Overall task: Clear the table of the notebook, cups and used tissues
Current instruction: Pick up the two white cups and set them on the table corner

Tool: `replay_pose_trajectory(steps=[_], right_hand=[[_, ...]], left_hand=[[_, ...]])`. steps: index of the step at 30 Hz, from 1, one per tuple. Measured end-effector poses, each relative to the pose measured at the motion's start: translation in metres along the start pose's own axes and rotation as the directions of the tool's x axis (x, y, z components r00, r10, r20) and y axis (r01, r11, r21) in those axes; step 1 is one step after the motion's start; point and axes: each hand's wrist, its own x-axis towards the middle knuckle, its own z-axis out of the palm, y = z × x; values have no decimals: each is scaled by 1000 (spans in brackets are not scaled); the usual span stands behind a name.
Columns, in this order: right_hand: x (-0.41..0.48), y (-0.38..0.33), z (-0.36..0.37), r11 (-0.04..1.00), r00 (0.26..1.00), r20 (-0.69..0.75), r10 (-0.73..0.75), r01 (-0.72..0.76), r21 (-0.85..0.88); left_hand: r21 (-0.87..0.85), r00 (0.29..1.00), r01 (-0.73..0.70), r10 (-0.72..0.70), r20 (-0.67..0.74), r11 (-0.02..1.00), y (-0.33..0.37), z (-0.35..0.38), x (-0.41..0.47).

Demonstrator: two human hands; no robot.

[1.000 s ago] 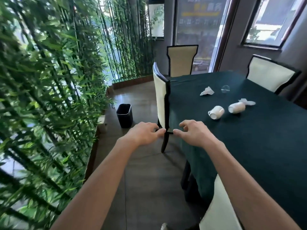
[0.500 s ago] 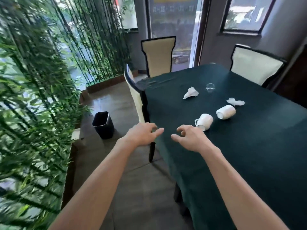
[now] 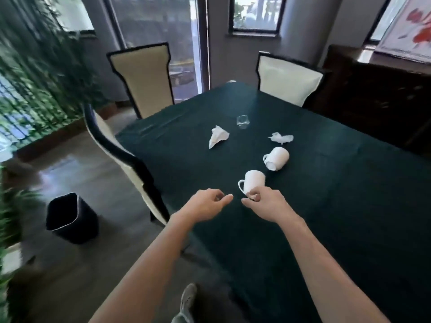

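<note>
View has swung right since a second ago: bamboo screen fills less of the left, table (image 3: pixel 349 206) now sits centre, and a dark cabinet plus a picture show at far right that weren't in view before

Left to right now:
- bin (image 3: pixel 70 217) on the floor, near left, well apart from the table
- left hand (image 3: pixel 205 203) over the near table edge, empty, fingers loosely curled, index finger pointing toward the right hand; earlier it hung off the table, by the chair
- tissue (image 3: pixel 218 136) crumpled, far left of the group
- glass (image 3: pixel 243 121) upright, just beyond it
- near cup (image 3: pixel 253 183) on its side
- right hand (image 3: pixel 263 206) right at that cup's rim, loosely curled, thumb out; touching or just short, can't tell, no grip yet. Half a second ago it was clearly short of the cup
- second tissue (image 3: pixel 281 138) and far cup (image 3: pixel 276 158), also tipped over, further right

No notebook visible on the table

My read: approach done, first pickup is the near cup. Nothing cleared yet, both cups, glass and both tissues are on the cloth
</note>
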Motion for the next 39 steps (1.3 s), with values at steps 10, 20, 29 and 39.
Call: replay_pose_trajectory(steps=[10, 20, 29, 39], right_hand=[[92, -32, 20, 946, 944, -137, 300, -276, 169], [138, -4, 37, 873, 839, -245, 486, -452, 182], [176, 22, 55, 825, 818, -189, 543, -478, 302], [203, 29, 73, 768, 777, -206, 595, -475, 429]], left_hand=[[-161, 977, -79, 108, 185, 984, -27, -33, 134], [-347, 932, 162, -28, 362, 924, -23, 10, 218], [-438, 901, 362, -188, 392, 823, -17, 41, 262], [-492, 872, 461, -273, 406, 738, -12, 55, 291]])
